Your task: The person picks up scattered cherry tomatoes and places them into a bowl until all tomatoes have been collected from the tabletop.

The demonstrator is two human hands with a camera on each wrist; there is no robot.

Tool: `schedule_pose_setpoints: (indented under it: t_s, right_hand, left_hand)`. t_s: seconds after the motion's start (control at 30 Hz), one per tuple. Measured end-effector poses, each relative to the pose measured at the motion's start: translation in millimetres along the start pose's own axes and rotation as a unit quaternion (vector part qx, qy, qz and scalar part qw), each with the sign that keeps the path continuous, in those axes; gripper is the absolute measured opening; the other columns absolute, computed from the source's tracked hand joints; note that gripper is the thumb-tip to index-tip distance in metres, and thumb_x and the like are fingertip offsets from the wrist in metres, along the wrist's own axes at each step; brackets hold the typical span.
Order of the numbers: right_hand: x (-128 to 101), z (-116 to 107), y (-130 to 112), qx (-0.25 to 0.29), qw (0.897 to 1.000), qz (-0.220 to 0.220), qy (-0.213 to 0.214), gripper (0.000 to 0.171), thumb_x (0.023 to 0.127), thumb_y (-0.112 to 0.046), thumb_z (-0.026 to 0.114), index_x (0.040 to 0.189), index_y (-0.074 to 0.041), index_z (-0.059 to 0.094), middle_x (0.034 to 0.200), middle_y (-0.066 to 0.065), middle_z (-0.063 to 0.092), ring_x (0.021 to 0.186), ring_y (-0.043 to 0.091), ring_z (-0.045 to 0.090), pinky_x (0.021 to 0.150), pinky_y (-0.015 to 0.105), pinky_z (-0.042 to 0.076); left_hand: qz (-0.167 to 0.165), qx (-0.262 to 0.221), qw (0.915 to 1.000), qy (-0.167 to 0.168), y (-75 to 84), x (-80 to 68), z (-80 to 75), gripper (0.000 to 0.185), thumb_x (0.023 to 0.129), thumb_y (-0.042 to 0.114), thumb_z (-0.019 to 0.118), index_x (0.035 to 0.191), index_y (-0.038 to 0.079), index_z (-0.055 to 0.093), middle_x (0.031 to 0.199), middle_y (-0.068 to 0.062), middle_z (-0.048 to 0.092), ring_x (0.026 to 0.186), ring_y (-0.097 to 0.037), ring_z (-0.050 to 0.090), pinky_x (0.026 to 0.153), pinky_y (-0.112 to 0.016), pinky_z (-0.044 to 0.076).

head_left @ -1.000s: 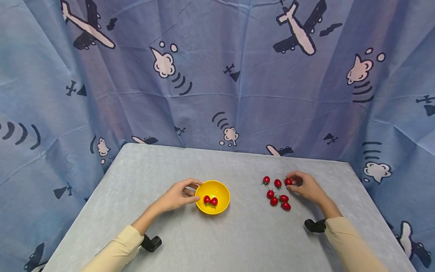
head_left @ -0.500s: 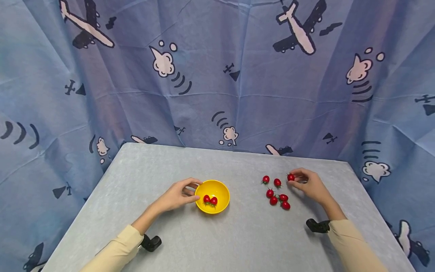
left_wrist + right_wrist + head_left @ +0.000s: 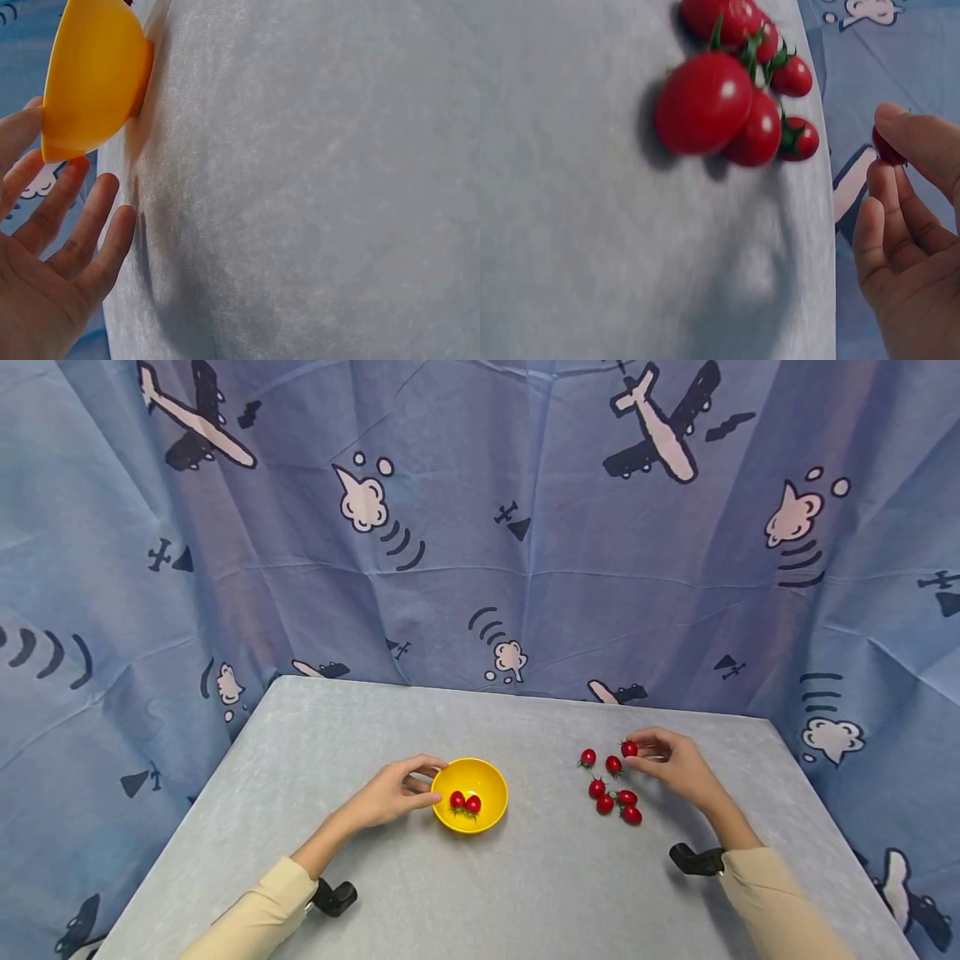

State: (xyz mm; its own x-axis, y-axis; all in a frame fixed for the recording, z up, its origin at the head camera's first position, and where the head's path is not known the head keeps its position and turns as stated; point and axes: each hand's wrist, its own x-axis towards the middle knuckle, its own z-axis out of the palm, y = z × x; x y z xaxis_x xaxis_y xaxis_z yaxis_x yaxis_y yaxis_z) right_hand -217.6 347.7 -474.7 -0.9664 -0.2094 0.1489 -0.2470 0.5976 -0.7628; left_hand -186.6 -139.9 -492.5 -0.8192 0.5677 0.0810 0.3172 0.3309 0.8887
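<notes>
A yellow bowl (image 3: 471,772) stands on the table left of centre, with two red cherry tomatoes (image 3: 472,805) inside. My left hand (image 3: 393,791) holds its left rim between thumb and fingers; up close in the left wrist view, the other fingers (image 3: 107,247) spread below the bowl (image 3: 97,71). To the right, my right hand (image 3: 678,768) pinches one cherry tomato (image 3: 629,749) by thumb and fingertips. The right wrist view shows this tomato (image 3: 887,148) partly hidden by the thumb, held off the table. Several loose tomatoes (image 3: 604,804) with green stems lie near that hand.
The grey-white table (image 3: 525,885) runs back to a blue curtain (image 3: 450,568) printed with airplanes. Black wrist cameras (image 3: 333,898) sit on both forearms. Between the bowl and the loose tomatoes lies a stretch of bare tabletop.
My right hand has raised its tomato off the table, moving slightly right first and then back left above the group. The left hand and the bowl have stayed in place.
</notes>
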Motion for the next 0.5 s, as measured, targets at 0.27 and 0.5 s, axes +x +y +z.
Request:
schedule_pose_setpoints:
  t_s: [0.27,0.5]
  right_hand:
    - [2.5,13.5,-17.8,0.023,1.000,-0.011,-0.017,0.037,0.088,-0.008,0.081,0.120,0.002,0.067,0.110,0.017,0.069,0.094,0.030,0.067,0.076,0.023,0.056]
    - [8.4,25.7,-30.4,0.056,0.997,-0.031,-0.030,0.034,0.088,-0.006,0.081,0.118,0.003,0.068,0.107,0.015,0.069,0.091,0.025,0.066,0.075,0.024,0.056]
  left_hand:
    - [0.000,-0.001,1.0000,0.004,-1.6,-0.7,0.6,0.043,0.096,0.014,0.074,0.137,0.008,0.060,0.130,-0.012,0.062,0.102,-0.023,0.068,0.086,-0.033,0.057]
    - [0.003,-0.004,1.0000,0.003,-0.2,-0.4,0.3,0.043,0.096,0.015,0.073,0.137,0.008,0.060,0.130,-0.011,0.062,0.102,-0.023,0.068,0.086,-0.033,0.057]
